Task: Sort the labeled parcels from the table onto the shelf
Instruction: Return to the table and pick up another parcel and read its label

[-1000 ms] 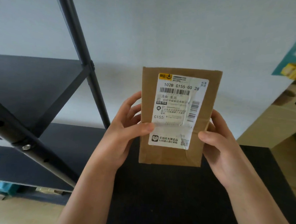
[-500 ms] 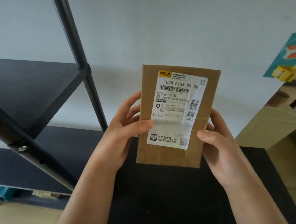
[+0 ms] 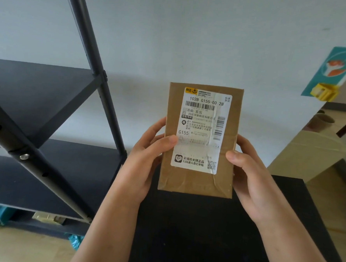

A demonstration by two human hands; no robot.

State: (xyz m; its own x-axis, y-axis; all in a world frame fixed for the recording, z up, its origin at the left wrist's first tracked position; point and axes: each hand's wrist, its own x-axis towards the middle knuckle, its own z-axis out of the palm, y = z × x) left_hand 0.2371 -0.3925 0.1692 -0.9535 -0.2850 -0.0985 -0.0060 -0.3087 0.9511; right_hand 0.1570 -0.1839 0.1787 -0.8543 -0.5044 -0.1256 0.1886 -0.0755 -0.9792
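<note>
Left of the black desk (image 3: 212,234) stood the dark metal shelf (image 3: 38,94), its two visible boards bare and a slanted post crossing in front of them. Next came the left hand (image 3: 143,165), thumb pressed across the white shipping label (image 3: 202,130) and fingers curled behind the left edge of the brown cardboard parcel (image 3: 200,140). That parcel stood upright in the air above the desk's far edge, label toward the camera, reading "102B G155-00 28". On its other edge the right hand (image 3: 246,175) was clamped too, thumb on the front face, fingers behind. Both forearms reached up from below, wrists bent slightly inward. The step in hand looked like reading the label; the next move would call for swinging the parcel left onto the matching board.
</note>
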